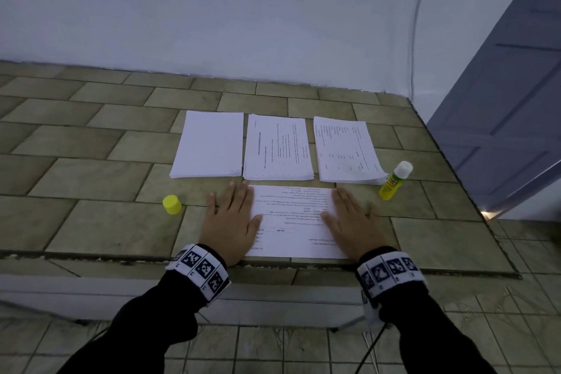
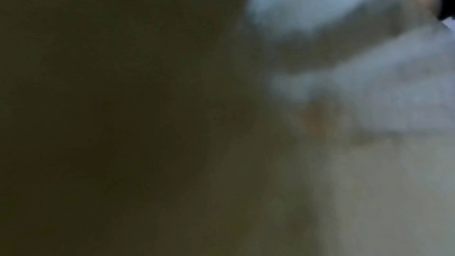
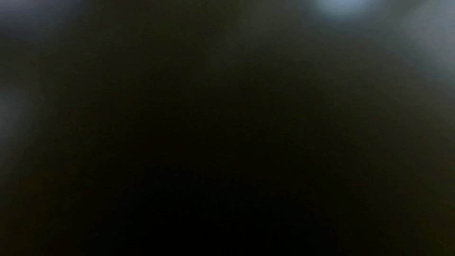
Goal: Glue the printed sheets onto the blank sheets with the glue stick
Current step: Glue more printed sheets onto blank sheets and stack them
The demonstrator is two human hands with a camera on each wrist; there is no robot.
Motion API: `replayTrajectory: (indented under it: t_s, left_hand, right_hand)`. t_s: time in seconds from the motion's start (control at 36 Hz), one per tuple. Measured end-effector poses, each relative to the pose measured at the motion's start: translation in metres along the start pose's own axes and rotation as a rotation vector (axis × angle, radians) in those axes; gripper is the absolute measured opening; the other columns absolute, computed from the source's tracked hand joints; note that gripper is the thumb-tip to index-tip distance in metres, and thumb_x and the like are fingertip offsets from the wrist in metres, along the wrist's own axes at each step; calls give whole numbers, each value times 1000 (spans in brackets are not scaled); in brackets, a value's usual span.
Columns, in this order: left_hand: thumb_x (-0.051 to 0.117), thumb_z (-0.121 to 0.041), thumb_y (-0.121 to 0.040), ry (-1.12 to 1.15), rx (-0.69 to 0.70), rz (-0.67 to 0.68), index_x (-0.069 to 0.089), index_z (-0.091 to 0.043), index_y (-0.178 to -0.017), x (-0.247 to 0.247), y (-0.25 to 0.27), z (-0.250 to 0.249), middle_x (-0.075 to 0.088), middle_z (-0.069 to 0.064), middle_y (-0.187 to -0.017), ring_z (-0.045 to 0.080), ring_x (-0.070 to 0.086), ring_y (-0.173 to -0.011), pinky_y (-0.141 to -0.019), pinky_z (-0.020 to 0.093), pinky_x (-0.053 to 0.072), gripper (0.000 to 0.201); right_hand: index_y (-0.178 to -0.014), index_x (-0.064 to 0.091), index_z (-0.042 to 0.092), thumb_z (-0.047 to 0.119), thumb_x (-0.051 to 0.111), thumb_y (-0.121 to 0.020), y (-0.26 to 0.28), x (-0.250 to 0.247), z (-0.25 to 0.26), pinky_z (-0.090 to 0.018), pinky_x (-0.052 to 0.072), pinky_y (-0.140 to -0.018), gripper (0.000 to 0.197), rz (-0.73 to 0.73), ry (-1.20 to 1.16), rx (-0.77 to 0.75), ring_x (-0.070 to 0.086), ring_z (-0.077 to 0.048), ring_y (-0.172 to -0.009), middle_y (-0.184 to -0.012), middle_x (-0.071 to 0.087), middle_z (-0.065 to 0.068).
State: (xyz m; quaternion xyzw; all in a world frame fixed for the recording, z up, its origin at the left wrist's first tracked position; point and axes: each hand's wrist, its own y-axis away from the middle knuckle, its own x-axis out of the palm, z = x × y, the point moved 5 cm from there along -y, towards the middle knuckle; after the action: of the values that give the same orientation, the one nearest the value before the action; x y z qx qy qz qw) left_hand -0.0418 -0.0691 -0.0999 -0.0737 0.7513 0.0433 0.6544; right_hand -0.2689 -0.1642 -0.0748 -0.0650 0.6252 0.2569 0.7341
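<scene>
Your left hand (image 1: 231,218) lies flat, fingers straight, on the left edge of the printed sheet (image 1: 294,222), partly on the paper and partly on the tiled counter (image 1: 100,179). Your right hand (image 1: 352,217) lies just as flat on the sheet's right edge. Neither grips anything; both only press. The sheet sits between your hands at the counter's near edge, its long axis running away from you, text upside down to you.

The relation to mind is where the glue stick (image 1: 394,181) stands: forward and to the right of your right hand, near it, leaning beside the right-hand printed stack (image 1: 346,152). Its yellow cap (image 1: 172,204) rests well apart, left of your left hand. So the right hand is the nearer one for the stick, the left for the cap.

The blank stack (image 1: 209,144) lies ahead of your left hand, the middle printed stack (image 1: 277,147) straight beyond the sheet. Both wrist views are too dark and blurred to add anything.
</scene>
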Motion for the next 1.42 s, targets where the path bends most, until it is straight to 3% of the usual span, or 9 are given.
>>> replayTrajectory:
  t_s: [0.17, 0.28, 0.67, 0.81, 0.89, 1.06, 1.14, 1.28, 1.42]
  left_hand:
    - [-25, -66, -81, -29, -12, 74, 5, -12, -156, -1, 0, -4, 3, 4, -165, 25, 0, -151, -118, 54, 1, 97]
    - [-36, -69, -72, -54, -17, 105, -4, -16, -156, -1, -1, -4, -4, 3, -165, 24, -6, -151, -119, 54, -1, 104]
    - [-34, -79, -64, -20, -30, 127, -3, -15, -156, -8, 3, -6, -9, 1, -164, 21, -10, -151, -119, 53, -7, 116]
    - [-37, -79, -62, -32, -35, 138, -6, -15, -156, -8, 3, -7, -11, 2, -164, 22, -12, -150, -119, 54, -7, 118]
    - [-36, -79, -63, -22, -31, 132, -8, -14, -155, -9, 3, -8, -13, 2, -164, 21, -13, -150, -119, 54, -7, 117]
    - [-32, -81, -66, 16, -40, 90, -11, -13, -155, -10, 3, -6, -15, 3, -163, 19, -11, -151, -120, 54, -5, 114]
    - [-25, -83, -70, 57, -39, 67, -8, -12, -155, -8, 3, -5, -9, 3, -164, 19, -8, -151, -120, 54, -5, 112]
    - [-27, -82, -69, 18, -36, 81, -7, -10, -156, -7, 3, -6, -13, 4, -163, 18, -10, -151, -119, 53, -7, 115]
    - [-21, -82, -72, 7, -36, 86, -4, -14, -156, -5, 4, -5, -12, 2, -164, 17, -11, -150, -120, 53, -5, 110]
  right_hand:
    - [-148, 26, 8, 35, 38, -102, 3, -33, 12, -39, 28, -114, 55, 8, -100, -50, 30, -22, -141, -154, 32, -9]
    - [-146, 32, 12, 28, 45, -100, -3, -44, 23, -39, 34, -110, 50, 50, -63, -123, 38, -23, -135, -148, 41, -9]
    - [-133, 43, 11, 17, 44, -98, -48, -46, 20, -39, 43, -97, 36, 73, 239, -112, 44, -25, -120, -130, 43, -9]
    - [-117, 48, 7, 3, 37, -97, -54, -50, 18, -33, 39, -85, 23, 76, 140, -100, 44, -27, -114, -123, 45, -13]
    - [-100, 48, 12, 5, 40, -97, -51, -58, 15, -28, 38, -76, 11, 73, 75, -120, 50, -23, -96, -113, 56, -12]
    - [-83, 55, 20, 6, 51, -92, -43, -109, 6, -19, 39, -65, 17, -77, -102, -141, 55, -10, -77, -88, 60, 2]
    - [-84, 60, 14, 5, 60, -90, -39, -141, 2, -13, 38, -57, 11, -148, -207, -139, 55, -5, -70, -79, 59, 6]
    - [-87, 61, 12, 3, 62, -89, -46, -174, -15, -24, 55, -57, 9, -258, -456, -62, 66, -15, -62, -77, 68, -3]
    - [-88, 57, 14, 3, 59, -90, -67, -163, -19, -49, 57, -78, 11, -334, -640, 58, 71, -25, -66, -73, 66, -4]
